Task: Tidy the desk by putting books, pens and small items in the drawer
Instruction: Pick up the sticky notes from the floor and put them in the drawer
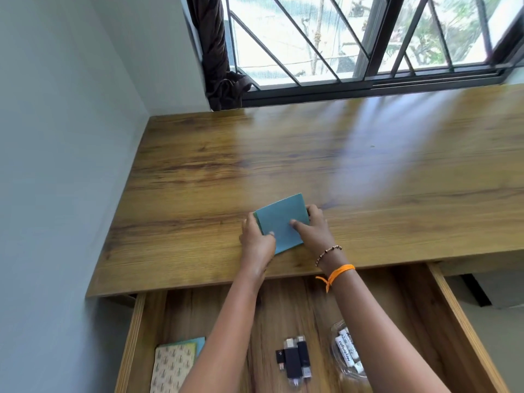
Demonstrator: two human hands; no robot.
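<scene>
Both hands, left hand (pixel 256 242) and right hand (pixel 313 229), grip (thumbs on top) teal pad (pixel 279 222).

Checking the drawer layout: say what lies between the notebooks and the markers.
Head view: black USB sticks lie between notebooks and markers; the left forearm crosses above.

On table: booklet (pixel 279 222) near the near edge, left hand (pixel 256 241) at its left, right hand (pixel 313 229) at its right.
In drawer (pixel 459 316), below table (pixel 198 171): notebooks (pixel 174 364) left, flash drives (pixel 295 360) middle, bag of tubes (pixel 347 353) right.
Far: window (pixel 368 38).
</scene>
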